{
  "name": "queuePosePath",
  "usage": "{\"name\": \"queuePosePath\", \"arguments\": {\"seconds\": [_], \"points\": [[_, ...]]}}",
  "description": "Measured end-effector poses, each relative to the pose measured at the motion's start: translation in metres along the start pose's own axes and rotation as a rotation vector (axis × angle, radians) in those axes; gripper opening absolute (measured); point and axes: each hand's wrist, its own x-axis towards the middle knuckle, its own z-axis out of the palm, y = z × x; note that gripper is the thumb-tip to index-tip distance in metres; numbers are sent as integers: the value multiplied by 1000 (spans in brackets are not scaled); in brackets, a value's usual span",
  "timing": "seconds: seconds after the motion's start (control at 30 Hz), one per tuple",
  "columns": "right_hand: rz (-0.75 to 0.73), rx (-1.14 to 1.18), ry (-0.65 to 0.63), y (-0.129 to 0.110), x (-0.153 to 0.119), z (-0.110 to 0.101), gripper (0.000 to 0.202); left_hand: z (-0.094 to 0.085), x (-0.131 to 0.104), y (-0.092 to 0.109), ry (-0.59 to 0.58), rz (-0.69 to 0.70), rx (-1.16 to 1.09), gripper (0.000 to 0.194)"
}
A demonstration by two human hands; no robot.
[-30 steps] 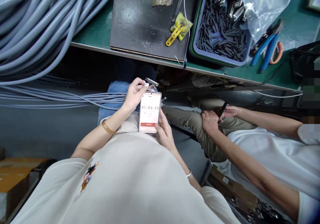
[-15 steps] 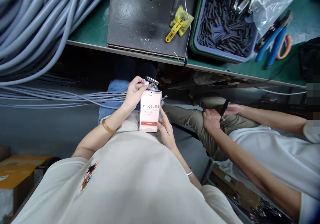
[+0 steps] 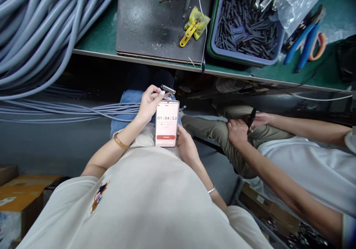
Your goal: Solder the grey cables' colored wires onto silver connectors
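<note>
Head view: beyond the forward-pointing phone (image 3: 167,127), a wired connector (image 3: 168,89) is pinched by the left hand (image 3: 148,101); the right hand (image 3: 188,144) is curled alongside, hold unclear.

Light moderate | glare on board (image 3: 158,26), upper centre, and bag (image 3: 297,4), upper right | deep shadow under table (image 3: 96,34) | phone (image 3: 166,128) bright, readable | frame edges stretched

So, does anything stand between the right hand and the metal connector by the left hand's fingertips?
Yes, the phone: the right hand is at its lower right edge, while the metal connector shows just beyond its top edge, beside the left hand.
</note>
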Motion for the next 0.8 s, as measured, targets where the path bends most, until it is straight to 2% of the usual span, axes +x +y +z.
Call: {"name": "queuePosePath", "arguments": {"seconds": [0.23, 0.33, 0.43, 0.53, 0.63, 0.8], "points": [[367, 373, -320, 0, 28, 0, 90, 9, -5, 5, -44, 72, 61, 39], [394, 400, -402, 2, 33, 2, 93, 12, -7, 8, -22, 84, 81, 37], [302, 483, -376, 3, 33, -1, 91, 13, -6, 14, 68, 29, 62, 37], [155, 666, -265, -2, 36, -14, 86, 11, -7, 23, 170, -23, 61, 38], [5, 762, -141, -11, 46, -38, 81, 7, -9, 29, 237, 5, 86, 35], [-166, 821, -23, -27, 68, -84, 73, 5, -6, 25, 238, 15, 110, 27]]}}
